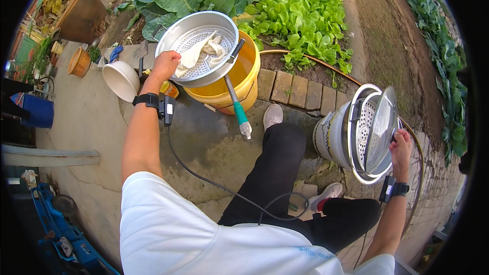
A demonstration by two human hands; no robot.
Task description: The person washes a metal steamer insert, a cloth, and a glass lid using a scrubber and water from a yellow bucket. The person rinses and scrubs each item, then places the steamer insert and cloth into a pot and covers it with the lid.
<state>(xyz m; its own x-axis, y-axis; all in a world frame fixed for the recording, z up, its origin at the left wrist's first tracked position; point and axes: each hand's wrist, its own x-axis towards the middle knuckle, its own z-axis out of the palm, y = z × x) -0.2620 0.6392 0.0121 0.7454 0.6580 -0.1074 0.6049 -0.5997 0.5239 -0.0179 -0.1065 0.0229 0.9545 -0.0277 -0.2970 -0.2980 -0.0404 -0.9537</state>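
My left hand (167, 65), its fingers curled, is at the near left rim of an aluminium steamer tier (179, 80). A crumpled white cloth (198, 53) lies on the perforated bottom, its edge beside my fingertips; whether I pinch cloth or rim is unclear. The tier sits tilted over a yellow plastic bucket (250, 80). On the right, my right hand (401, 147) grips the knob of a clear glass lid (382, 130). The lid is tilted over another perforated steamer tier (366, 130), which rests in a wide metal basin (353, 152) on a white bucket (330, 137).
A metal rod with a green-wrapped part (240, 112) juts from the yellow bucket. A white basin (121, 80) leans at left. Bricks (294, 89) edge the leafy vegetable bed (301, 15), with a hose (328, 67) alongside. A black cable (206, 177) runs from my left wrist.
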